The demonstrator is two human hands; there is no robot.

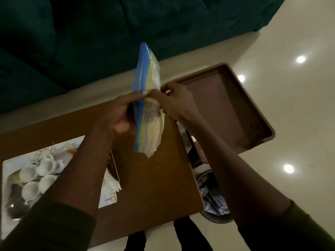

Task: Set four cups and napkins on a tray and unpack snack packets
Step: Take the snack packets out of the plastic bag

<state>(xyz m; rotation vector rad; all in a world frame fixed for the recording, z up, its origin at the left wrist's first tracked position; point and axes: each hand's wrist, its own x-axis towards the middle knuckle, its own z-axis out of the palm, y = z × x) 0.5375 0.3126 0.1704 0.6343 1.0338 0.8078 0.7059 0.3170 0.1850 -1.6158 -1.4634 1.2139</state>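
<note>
I hold a clear zip bag (147, 75) with a blue and yellow seal strip upright above the wooden table (154, 187). My left hand (118, 113) grips its left side and my right hand (174, 100) pinches the seal at its right side. Pale contents show in the lower part of the bag. On a patterned white tray (10, 165) at the left stand several white cups (39, 178), with a stack of white napkins (111, 182) beside them, partly hidden by my left arm.
A brown empty tray (223, 109) sits to the right, past the table's edge. A round bin (213, 198) with wrappers stands on the floor below the table's right side. A dark green sofa (90, 33) fills the far side. Glossy floor lies to the right.
</note>
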